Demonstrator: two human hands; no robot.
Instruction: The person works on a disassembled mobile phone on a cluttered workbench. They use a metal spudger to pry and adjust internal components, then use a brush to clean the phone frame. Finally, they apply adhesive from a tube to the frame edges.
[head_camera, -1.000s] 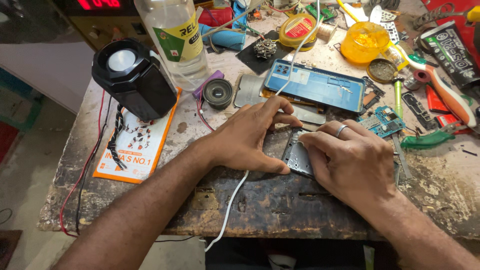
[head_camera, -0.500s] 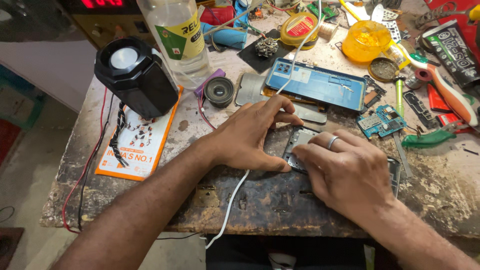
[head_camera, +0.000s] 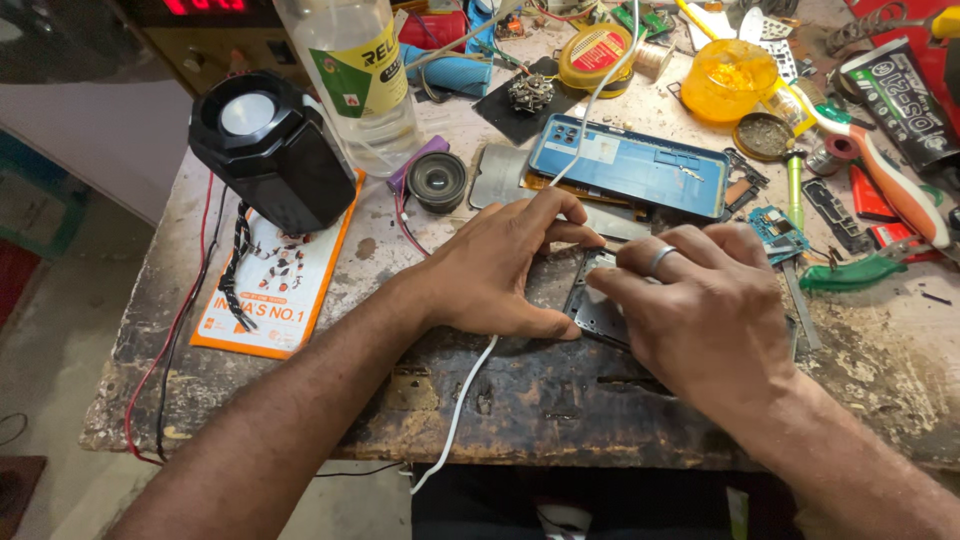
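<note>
Phone already stripped, its blue rectangular frame (head_camera: 632, 165) lying far on the counter (head_camera: 560, 400), while both hands, left hand (head_camera: 505, 265) and right hand (head_camera: 700, 300), press spread fingers on the grey metal inner plate (head_camera: 592, 305), reassembly apparently not begun.

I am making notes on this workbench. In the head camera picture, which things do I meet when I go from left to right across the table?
Orange card → black speaker box → clear bottle → small round speaker → left hand → grey metal frame → right hand → green-handled tool.
</note>
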